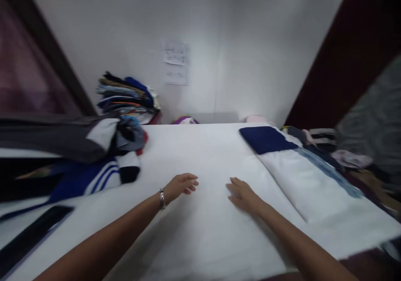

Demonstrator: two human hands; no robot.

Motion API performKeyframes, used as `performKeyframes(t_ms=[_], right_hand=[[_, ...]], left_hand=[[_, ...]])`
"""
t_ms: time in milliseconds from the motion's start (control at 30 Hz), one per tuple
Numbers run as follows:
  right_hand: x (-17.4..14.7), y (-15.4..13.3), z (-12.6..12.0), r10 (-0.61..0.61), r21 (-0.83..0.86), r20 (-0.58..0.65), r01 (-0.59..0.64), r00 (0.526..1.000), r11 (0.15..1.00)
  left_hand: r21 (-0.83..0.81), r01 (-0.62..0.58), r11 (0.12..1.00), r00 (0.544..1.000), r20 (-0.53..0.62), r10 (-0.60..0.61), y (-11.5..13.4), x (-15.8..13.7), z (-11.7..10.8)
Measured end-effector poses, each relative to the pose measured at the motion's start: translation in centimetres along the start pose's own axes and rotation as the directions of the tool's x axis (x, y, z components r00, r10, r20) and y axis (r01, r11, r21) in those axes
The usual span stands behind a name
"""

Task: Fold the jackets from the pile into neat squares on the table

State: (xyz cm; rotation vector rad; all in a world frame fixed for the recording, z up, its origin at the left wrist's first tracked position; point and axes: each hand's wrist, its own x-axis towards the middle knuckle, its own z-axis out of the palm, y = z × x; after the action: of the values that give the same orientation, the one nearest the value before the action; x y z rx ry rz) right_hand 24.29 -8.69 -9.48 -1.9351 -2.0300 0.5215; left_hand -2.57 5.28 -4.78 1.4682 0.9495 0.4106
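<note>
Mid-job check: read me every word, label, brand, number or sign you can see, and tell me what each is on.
None can be read.
Upper paper on the wall: rows of dark marks, too blurred to read.
Lower paper beneath it: fainter marks, also too blurred.
White cloth under the hands: no lettering visible.
Stacked clothes: no legible label or brand.

Head cam, fwd + down over white surface [191, 151] twd wall [257, 63]; L hand [181, 185], R hand [243, 194] close.
</note>
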Motion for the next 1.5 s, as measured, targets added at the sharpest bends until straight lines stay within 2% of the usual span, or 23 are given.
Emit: performKeyframes(t_ms=[100,167,233,333,433,467,533,600,633,800,867,933,1067,1200,1300,1400,1500], right_hand=[[-2.0,-1.4,1.7,-0.068,-0.001,0.042,0.068,0.997,0.998],[-2.9,-2.2,2.8,-0.098,0.011,0.050,0.098,0.994,0.995],[-3.6,-2.7,3.9,-0.110,0.016,0.036,0.110,0.993,0.994],[-3.8,-2.7,5.8,-0.118,0.007,0.002,0.118,0.993,0.993],[-3.1,-2.0,7.9,-0.134,-0.006,-0.056,0.134,0.989,0.991],[-2.7,-1.8,8.5,-0.144,-0.009,-0.084,0.143,0.986,0.990],[-2.0,-1.5,9.4,-0.161,-0.014,-0.134,0.161,0.978,0.987],[-1.4,-1.7,10.0,-0.166,-0.021,-0.180,0.165,0.970,0.986],[-1.1,-1.9,10.2,-0.167,-0.028,-0.203,0.165,0.965,0.986],[-0.7,-3.0,11.2,-0.226,-0.103,-0.358,0.202,0.906,0.974],[-0.7,-2.9,11.5,-0.271,-0.142,-0.382,0.234,0.884,0.962],[-0.7,-2.6,11.7,-0.310,-0.183,-0.397,0.256,0.864,0.949],[-0.6,-2.0,11.9,-0.368,-0.255,-0.410,0.283,0.834,0.925],[-0.4,-2.3,11.9,-0.422,-0.323,-0.448,0.298,0.788,0.898],[-0.5,-2.8,12.0,-0.428,-0.342,-0.489,0.284,0.760,0.896],[-0.7,-3.0,12.0,-0.366,-0.291,-0.476,0.249,0.800,0.924],[-0.9,-3.5,11.6,-0.245,-0.183,-0.424,0.183,0.872,0.966]], left_hand=[[0.090,-0.038,0.995,0.982,-0.181,0.054,-0.4,-2.5,-5.0],[0.257,-0.056,0.965,0.926,-0.348,0.147,-0.3,-4.1,-9.0],[0.488,-0.017,0.872,0.819,-0.494,0.293,0.3,-5.6,-13.4],[0.744,0.150,0.650,0.646,-0.572,0.506,1.7,-7.8,-19.8],[0.813,0.347,0.468,0.538,-0.581,0.610,3.2,-9.4,-25.3],[0.798,0.416,0.435,0.506,-0.601,0.619,3.6,-9.8,-26.8],[0.725,0.538,0.429,0.444,-0.677,0.588,4.1,-10.0,-28.9],[0.655,0.611,0.445,0.420,-0.745,0.519,4.3,-9.7,-29.9],[0.640,0.630,0.440,0.429,-0.759,0.489,4.3,-9.4,-29.9],[0.696,0.638,0.329,0.550,-0.711,0.439,3.0,-7.6,-28.3],[0.720,0.628,0.296,0.574,-0.685,0.449,2.4,-7.2,-28.2],[0.727,0.589,0.353,0.565,-0.682,0.463,2.3,-7.0,-28.8],[0.654,0.495,0.572,0.493,-0.754,0.434,3.9,-7.1,-31.2],[0.548,0.452,0.704,0.381,-0.832,0.404,7.2,-7.6,-33.4],[0.504,0.382,0.775,0.283,-0.862,0.421,10.4,-7.9,-34.0],[0.550,0.265,0.792,0.195,-0.835,0.515,13.8,-8.0,-33.2],[0.675,0.081,0.734,0.140,-0.737,0.662,16.8,-8.0,-30.6]])
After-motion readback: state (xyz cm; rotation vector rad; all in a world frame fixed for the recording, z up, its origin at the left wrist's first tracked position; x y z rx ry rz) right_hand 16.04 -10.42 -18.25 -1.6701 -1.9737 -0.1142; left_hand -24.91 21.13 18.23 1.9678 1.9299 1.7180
